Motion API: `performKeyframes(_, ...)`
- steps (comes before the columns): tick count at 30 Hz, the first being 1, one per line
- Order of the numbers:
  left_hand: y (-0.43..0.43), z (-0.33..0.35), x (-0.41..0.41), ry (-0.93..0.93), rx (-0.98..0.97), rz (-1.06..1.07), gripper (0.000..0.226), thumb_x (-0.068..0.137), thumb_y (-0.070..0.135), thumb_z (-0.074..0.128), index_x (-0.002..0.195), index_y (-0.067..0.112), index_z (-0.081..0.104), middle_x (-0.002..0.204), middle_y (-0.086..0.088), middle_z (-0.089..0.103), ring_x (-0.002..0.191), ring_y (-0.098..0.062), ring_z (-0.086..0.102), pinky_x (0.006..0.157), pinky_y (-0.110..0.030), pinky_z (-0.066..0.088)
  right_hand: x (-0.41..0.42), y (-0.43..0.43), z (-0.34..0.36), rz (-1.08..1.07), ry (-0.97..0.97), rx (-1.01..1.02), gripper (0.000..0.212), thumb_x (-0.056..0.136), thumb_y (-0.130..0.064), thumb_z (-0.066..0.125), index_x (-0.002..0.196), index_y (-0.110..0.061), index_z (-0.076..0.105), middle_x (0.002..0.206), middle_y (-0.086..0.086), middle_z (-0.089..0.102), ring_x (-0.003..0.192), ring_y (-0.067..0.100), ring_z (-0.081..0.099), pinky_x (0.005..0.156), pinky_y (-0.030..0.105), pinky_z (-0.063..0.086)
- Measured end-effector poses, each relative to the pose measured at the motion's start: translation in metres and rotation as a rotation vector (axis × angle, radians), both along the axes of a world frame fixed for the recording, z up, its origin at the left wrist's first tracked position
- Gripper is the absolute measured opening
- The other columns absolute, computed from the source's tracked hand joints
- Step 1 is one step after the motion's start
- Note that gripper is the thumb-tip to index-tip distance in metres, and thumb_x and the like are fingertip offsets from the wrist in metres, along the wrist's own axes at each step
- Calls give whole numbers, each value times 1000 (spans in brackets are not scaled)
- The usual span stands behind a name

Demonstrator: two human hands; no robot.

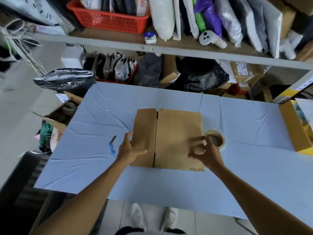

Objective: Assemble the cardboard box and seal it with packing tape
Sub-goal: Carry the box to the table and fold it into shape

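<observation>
A flattened brown cardboard box [176, 133] lies in the middle of the blue-covered table [245, 175]. My left hand [129, 149] holds the box's left panel: the thumb is at the outer edge and the fingers lie across the top. My right hand [205, 153] is blurred by motion over the box's right edge, with its fingers bent; whether it holds anything is unclear. A roll of brown packing tape [220, 139] lies flat on the table just beyond my right hand, touching the box's right side and partly hidden by the hand.
A blue utility knife [112, 146] lies on the table left of my left hand. An open cardboard carton [293, 129] sits at the table's right edge. Packed shelves with a red basket [108, 19] stand behind the table. More cartons and bags are on the floor to the left.
</observation>
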State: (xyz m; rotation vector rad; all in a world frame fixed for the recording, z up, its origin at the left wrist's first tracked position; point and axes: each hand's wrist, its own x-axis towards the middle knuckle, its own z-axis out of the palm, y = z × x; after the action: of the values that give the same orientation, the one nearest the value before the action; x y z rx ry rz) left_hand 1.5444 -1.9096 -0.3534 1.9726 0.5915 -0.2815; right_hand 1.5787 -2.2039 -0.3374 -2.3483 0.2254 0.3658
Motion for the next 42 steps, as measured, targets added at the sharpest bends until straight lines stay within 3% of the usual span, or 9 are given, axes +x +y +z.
performKeyframes(9,-14,-12,-5,36,-90,117,89,70,15,75,144,25,27,135,-4,49,109,-18,51,82,-28,44,-4,12,-21,-2,71,89,98,53,-26,94,135,-21,40,102,3,59,89,21,55,65,30,44)
performKeyframes(15,-18,-16,1,169,-27,128,108,53,68,63,146,23,29,142,-11,30,132,-34,30,104,-49,34,11,16,-24,-22,148,79,103,50,-32,95,136,-29,39,109,2,58,99,25,57,78,34,50)
performKeyframes(18,-21,-20,3,219,34,82,111,59,70,72,146,18,27,143,-11,26,133,-35,27,105,-49,33,17,21,-25,3,181,79,101,50,-30,94,134,-30,38,110,1,56,100,25,57,76,33,47)
performKeyframes(20,-22,-27,4,224,59,71,109,61,62,77,146,16,26,144,-11,26,135,-36,25,105,-50,34,18,23,-28,-26,186,101,91,56,-29,91,131,-31,40,107,0,56,96,25,59,71,30,45)
performKeyframes(24,-17,-30,2,199,39,49,114,53,65,79,145,18,29,143,-9,31,133,-33,32,105,-48,37,18,22,-34,-181,124,230,39,86,-18,64,122,-24,52,76,3,58,66,19,56,54,26,43)
performKeyframes(32,-8,-32,7,207,-125,44,115,44,62,77,141,15,38,141,-5,44,125,-26,46,97,-35,42,26,21,-30,-364,121,460,9,90,-7,56,98,-10,60,70,7,64,60,20,56,56,30,44)
performKeyframes(35,-7,-26,15,213,-247,5,104,42,67,72,130,17,50,129,-1,58,109,-19,56,91,-31,44,32,25,-25,-355,136,498,11,87,0,59,87,-11,60,70,7,63,61,20,55,57,29,44)
performKeyframes(39,-10,-17,23,157,-368,59,52,73,50,73,113,24,52,104,6,63,98,-17,57,88,-29,43,34,39,-29,-238,182,469,21,78,-4,74,95,-10,63,89,10,66,77,24,63,67,36,50)
performKeyframes(42,-12,-12,24,97,-282,42,78,64,59,74,124,18,50,111,2,59,99,-19,55,82,-28,45,33,41,-30,-247,192,400,37,75,-17,79,107,-16,63,91,4,68,85,23,67,76,39,54)
